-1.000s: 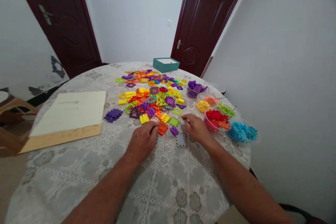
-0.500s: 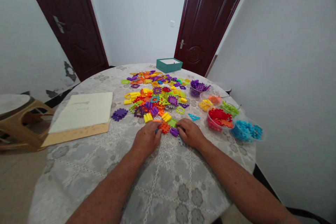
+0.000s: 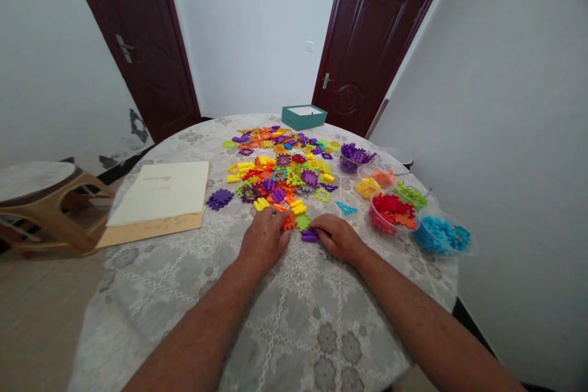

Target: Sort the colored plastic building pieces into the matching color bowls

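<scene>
My left hand (image 3: 263, 234) rests low at the near edge of the pile, its fingers closed on an orange toothed plastic piece (image 3: 289, 221), partly covered by the fingertips. Against that piece's right side lies a light green toothed piece (image 3: 302, 222). My right hand (image 3: 337, 236) is curled, thumb and fingers pinched at the green piece's right edge. Just below the green piece lies a purple ribbed piece (image 3: 309, 236), close to my right thumb. A grey toothed piece (image 3: 325, 253) is partly hidden under my right hand. Yellow ribbed pieces (image 3: 298, 206) lie just beyond the fingers.
Mixed plastic building pieces (image 3: 280, 174) spread over the tablecloth (image 3: 285, 318). Sorted pieces fill bowls on the right, including a red bowl (image 3: 383, 223) and a blue bowl (image 3: 436, 245). A teal box (image 3: 303, 121) stands at the back, paper (image 3: 160, 193) at left.
The view has turned slightly left. The orange and green pieces have shifted a little left and towards me on the cloth. My left fingers cover more of the orange piece.
</scene>
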`<state>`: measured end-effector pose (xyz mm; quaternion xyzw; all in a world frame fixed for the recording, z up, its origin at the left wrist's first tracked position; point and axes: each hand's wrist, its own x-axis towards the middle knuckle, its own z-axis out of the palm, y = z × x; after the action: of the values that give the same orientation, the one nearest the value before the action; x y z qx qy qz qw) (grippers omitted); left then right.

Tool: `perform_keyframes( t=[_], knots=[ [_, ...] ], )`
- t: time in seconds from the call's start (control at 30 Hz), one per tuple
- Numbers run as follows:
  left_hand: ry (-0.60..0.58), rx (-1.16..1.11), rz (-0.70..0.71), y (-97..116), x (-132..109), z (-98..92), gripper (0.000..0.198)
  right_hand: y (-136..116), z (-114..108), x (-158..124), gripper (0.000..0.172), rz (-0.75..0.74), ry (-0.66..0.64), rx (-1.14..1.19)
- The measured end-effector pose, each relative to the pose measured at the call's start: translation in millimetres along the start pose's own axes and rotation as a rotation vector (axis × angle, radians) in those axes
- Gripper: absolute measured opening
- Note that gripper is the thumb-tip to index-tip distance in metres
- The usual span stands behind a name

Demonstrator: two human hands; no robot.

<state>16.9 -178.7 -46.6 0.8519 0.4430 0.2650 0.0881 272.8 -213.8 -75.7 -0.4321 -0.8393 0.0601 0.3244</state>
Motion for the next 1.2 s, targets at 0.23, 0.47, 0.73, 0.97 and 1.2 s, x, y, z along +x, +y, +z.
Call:
perform_keyframes(
  t=[0.23,0.47,0.73,0.97,1.2],
  knots=[
    [-0.060,0.114,0.035,-3,1,0.3,0.033,-11,-2,4,0.029,-0.024,-0.026,0.026],
    [-0.054,0.142,0.033,-1,1,-1.5,0.019,-23,0,11,0.025,0.144,-0.019,0.191],
    [-0.103,0.183,0.054,4,0,-4.5,0.016,16,-16,77,0.036,0.392,0.211,-0.150],
    [-0.087,0.182,0.046,3,0,-6.7,0.013,63,6,121,0.047,0.712,0.125,-0.278],
    [0.057,0.030,0.008,-1,1,-2.5,0.015,62,10,112,0.034,0.757,0.149,-0.180]
  ],
)
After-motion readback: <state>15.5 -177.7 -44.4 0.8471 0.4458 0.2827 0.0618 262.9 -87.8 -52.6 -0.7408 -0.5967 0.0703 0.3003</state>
